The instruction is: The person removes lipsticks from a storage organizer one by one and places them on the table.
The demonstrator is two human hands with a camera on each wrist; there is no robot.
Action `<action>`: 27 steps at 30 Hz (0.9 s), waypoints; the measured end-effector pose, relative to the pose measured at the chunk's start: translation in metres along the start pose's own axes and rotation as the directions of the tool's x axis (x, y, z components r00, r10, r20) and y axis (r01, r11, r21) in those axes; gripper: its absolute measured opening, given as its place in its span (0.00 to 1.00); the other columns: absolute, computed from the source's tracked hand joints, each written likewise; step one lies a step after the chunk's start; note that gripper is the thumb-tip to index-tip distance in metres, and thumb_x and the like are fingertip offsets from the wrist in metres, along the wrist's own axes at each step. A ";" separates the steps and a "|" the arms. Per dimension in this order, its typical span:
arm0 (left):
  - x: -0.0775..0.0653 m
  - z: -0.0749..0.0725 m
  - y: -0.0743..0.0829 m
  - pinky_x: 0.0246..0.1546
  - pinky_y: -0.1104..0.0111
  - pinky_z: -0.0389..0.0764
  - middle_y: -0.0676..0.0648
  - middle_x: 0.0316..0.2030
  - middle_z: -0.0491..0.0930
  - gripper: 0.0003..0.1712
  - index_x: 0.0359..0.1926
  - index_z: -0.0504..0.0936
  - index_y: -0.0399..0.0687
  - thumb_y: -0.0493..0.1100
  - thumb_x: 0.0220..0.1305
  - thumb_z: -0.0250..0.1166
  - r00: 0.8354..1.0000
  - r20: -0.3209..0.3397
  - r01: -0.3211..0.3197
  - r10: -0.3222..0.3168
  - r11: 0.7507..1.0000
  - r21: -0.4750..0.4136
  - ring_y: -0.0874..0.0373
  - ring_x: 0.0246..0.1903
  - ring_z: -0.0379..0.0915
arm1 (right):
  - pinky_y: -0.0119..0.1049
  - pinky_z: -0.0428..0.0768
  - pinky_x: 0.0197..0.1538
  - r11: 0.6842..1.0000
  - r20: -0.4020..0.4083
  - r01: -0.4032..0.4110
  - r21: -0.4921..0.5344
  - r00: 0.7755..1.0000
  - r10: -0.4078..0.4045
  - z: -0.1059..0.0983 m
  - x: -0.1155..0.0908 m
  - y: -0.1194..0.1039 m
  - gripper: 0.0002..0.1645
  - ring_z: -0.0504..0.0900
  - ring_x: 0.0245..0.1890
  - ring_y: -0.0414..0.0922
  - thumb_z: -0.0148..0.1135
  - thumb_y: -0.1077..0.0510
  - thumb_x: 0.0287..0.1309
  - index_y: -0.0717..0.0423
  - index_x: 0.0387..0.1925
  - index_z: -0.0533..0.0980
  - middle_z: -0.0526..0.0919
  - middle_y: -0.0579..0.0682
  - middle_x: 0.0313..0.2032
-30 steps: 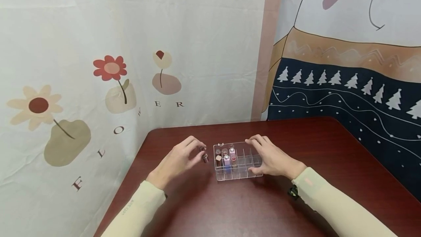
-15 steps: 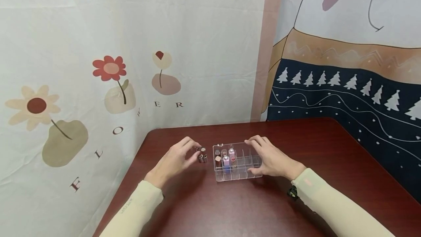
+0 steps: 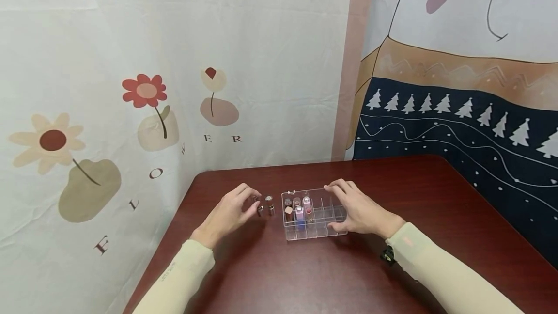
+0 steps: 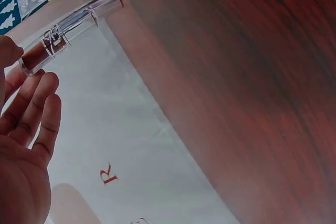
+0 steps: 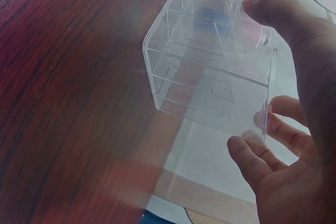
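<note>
My left hand (image 3: pixel 231 210) pinches a slim lipstick tube (image 3: pixel 260 210) by its upper end. In the left wrist view, this lipstick tube (image 4: pixel 65 31) has a clear casing with a dark reddish section at the fingertips, and its far end points toward the tabletop. A second lipstick tube (image 3: pixel 271 205) stands upright between that hand and a clear plastic organizer box (image 3: pixel 316 232). Several lipsticks and pink-capped bottles (image 3: pixel 299 213) fill the box's left compartments. With thumb at the front and fingers at the back, my right hand (image 3: pixel 359 210) grips the box's right end.
A glossy dark red wooden table (image 3: pixel 279 275) carries everything. Behind it hangs a pale cloth (image 3: pixel 279 62) printed with flowers, and at the right a navy cloth (image 3: pixel 436 125) with white trees. The box's right-hand compartments (image 5: pixel 194 77) are see-through.
My left hand has drawn left, away from the box, with one lipstick tube. The other tube, earlier overlapped by the fingers, now stands apart. My right hand stays on the box.
</note>
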State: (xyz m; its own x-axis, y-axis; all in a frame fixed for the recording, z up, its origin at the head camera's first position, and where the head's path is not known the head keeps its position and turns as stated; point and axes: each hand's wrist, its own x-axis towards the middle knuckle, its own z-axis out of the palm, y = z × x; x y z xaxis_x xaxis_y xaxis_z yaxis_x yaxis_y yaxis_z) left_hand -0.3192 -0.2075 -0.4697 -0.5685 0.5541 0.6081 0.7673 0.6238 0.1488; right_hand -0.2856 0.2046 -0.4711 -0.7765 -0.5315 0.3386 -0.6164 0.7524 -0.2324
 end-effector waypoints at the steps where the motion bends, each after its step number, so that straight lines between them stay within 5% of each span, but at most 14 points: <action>1: 0.000 0.001 -0.001 0.39 0.66 0.86 0.48 0.44 0.87 0.12 0.51 0.91 0.43 0.32 0.70 0.80 1.000 -0.003 0.001 -0.001 1.000 -0.003 0.54 0.37 0.85 | 0.55 0.89 0.73 1.000 0.000 -0.001 0.000 1.000 0.001 0.000 0.000 0.000 0.61 0.78 0.72 0.56 0.93 0.43 0.52 0.57 0.82 0.73 0.78 0.55 0.74; 27: -0.002 0.022 -0.018 0.41 0.68 0.88 0.47 0.44 0.86 0.10 0.52 0.91 0.43 0.32 0.73 0.78 0.989 0.066 0.139 -0.135 0.989 -0.055 0.54 0.39 0.86 | 0.55 0.90 0.73 1.000 0.016 -0.016 0.006 1.000 0.016 -0.001 -0.001 0.000 0.61 0.76 0.72 0.55 0.93 0.43 0.54 0.59 0.83 0.73 0.77 0.55 0.75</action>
State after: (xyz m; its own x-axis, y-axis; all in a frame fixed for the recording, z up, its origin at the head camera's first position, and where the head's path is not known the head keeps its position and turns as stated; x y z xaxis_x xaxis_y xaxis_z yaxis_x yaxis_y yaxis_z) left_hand -0.3386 -0.2076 -0.4910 -0.6851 0.4998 0.5300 0.6961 0.6636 0.2741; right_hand -0.2845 0.2051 -0.4706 -0.7881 -0.5257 0.3203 -0.6048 0.7582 -0.2436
